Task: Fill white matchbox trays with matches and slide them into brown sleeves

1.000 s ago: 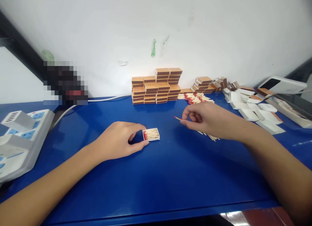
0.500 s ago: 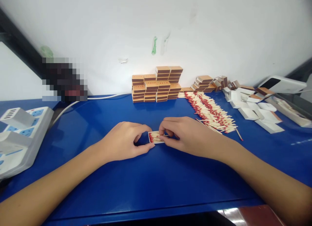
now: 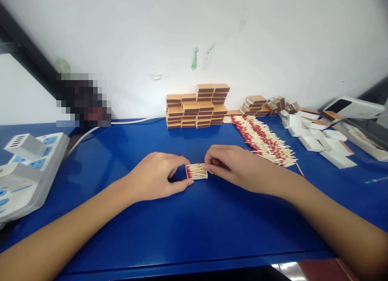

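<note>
A small white matchbox tray (image 3: pixel 197 177) filled with red-tipped matches (image 3: pixel 196 170) lies on the blue table (image 3: pixel 188 228). My left hand (image 3: pixel 163 174) grips its left end between thumb and fingers. At the tray's right end, the thumb and index finger of my right hand (image 3: pixel 230 167) are pinched together on the end of a match. A wide spread of loose matches (image 3: pixel 266 141) lies behind my right hand, with their red heads in rows.
Stacked brown matchboxes (image 3: pixel 197 111) stand against the wall, with empty sleeves (image 3: pixel 254 105) to their right. White empty trays (image 3: pixel 312 143) are scattered at the right. A power strip (image 3: pixel 45 167) with plugs sits at the left, its white cable (image 3: pixel 87 133) running behind.
My right hand has shifted right, off the middle of the tray to its right edge, so more of the matches show. My left hand keeps its grip. The view has moved slightly.
</note>
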`<state>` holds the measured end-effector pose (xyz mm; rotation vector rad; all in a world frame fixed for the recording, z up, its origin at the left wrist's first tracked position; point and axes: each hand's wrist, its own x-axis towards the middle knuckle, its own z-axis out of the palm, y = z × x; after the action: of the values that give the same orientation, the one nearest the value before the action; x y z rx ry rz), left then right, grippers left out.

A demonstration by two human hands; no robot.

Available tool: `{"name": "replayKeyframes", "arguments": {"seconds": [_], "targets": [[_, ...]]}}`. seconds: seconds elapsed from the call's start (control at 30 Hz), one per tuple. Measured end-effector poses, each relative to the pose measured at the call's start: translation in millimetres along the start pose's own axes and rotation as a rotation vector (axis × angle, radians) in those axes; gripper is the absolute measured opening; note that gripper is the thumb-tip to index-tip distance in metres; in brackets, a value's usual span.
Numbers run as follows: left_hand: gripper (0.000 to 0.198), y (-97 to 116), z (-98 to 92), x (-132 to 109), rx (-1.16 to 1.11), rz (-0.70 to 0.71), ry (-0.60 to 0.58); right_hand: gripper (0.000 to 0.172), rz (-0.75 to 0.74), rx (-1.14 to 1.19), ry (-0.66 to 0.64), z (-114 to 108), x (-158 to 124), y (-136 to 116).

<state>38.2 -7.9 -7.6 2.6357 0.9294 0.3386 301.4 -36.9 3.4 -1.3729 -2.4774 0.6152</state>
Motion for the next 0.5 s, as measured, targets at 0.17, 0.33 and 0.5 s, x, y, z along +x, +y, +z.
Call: {"name": "replayKeyframes", "arguments": {"seconds": [0.17, 0.33, 0.5], "targets": [[0.031, 0.2, 0.8, 0.7, -0.006, 0.021, 0.015, 0.024, 0.077, -0.004, 0.016, 4.0, 0.8, -3.3], [0.031, 0.2, 1.7, 1.2, 0.002, 0.022, 0.019, 0.020, 0.129, 0.034, 0.003, 2.6, -1.0, -6.3], [0.032, -0.9, 0.6, 0.6, 0.002, 0.023, 0.012, 0.023, 0.144, -0.008, -0.030, 0.4, -3.2, -8.7]]}}
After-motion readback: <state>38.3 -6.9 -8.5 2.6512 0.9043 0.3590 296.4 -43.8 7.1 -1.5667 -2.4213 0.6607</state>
